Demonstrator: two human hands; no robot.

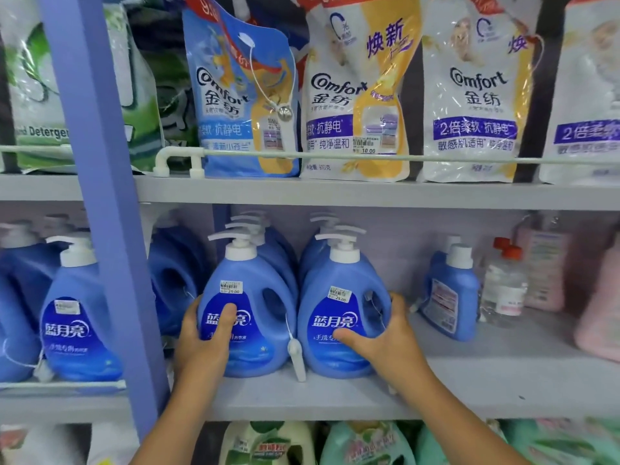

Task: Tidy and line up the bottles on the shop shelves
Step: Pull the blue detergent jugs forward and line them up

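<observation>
Side by side on the grey middle shelf (469,391) stand two blue plastic pump-top detergent bottles with white caps, nearly touching; the left hand (201,333) grips the left bottle (248,297), thumb across its label, while the right hand (385,337) grips the right bottle (339,307), fingers curled round its handle side

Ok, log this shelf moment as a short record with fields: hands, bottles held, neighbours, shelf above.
left hand: grips left blue pump bottle
right hand: grips right blue pump bottle
bottle state: both upright, side by side at the front of the middle shelf
neighbours: smaller blue bottle, clear red-capped bottle
shelf above: Comfort refill pouches
</observation>
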